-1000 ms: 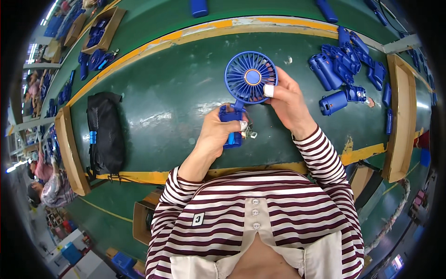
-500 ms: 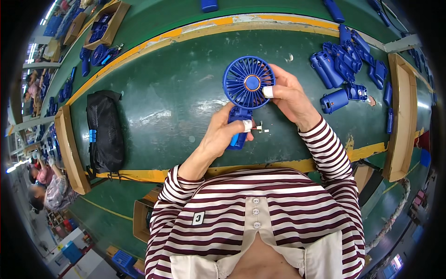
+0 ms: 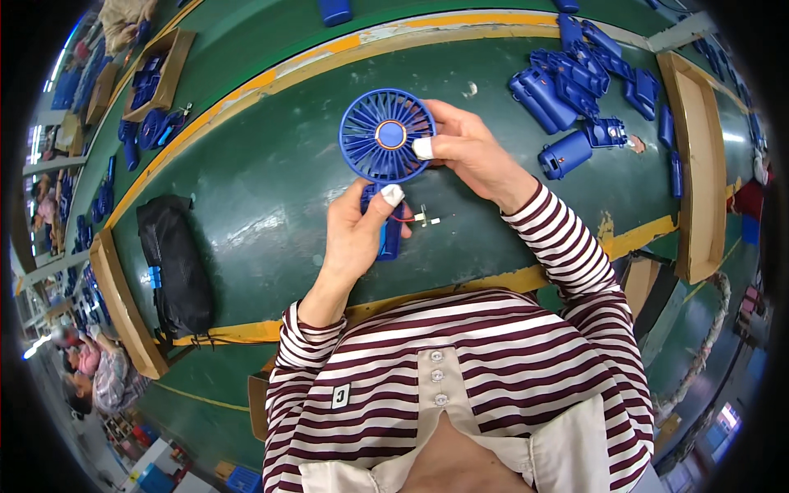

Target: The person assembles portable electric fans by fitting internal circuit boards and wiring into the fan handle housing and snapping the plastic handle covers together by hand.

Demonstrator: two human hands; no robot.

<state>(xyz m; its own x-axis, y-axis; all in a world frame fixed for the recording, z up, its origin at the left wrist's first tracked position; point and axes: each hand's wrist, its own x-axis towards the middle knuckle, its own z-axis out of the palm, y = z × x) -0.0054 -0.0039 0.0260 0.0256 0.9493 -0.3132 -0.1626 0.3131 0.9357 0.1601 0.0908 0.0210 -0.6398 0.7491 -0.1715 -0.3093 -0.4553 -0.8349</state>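
A blue handheld fan [image 3: 390, 134] with a round slatted head and an orange-ringed hub is between my hands, above the green bench top. My left hand [image 3: 362, 222] is wrapped round its handle, thumb near the neck. My right hand [image 3: 460, 148] grips the right rim of the head, the thumb on the front slats and the fingers partly hidden behind. Both thumbs have white wrapping on their tips. From the handle's side a red wire leads to a small pale connector [image 3: 422, 217]. Inside the handle a brighter blue part shows below my left hand.
Several blue fan casings [image 3: 567, 78] lie in a heap at the right, beside a cardboard tray [image 3: 694, 172]. A black pouch [image 3: 174, 267] rests at the left near another cardboard tray [image 3: 127, 300]. Beyond the yellow bench edge, an open carton [image 3: 168, 78] holds blue parts.
The view has shifted, and the fan with both hands appears further left. My left thumb has moved up toward the fan's neck. Both hands keep their hold.
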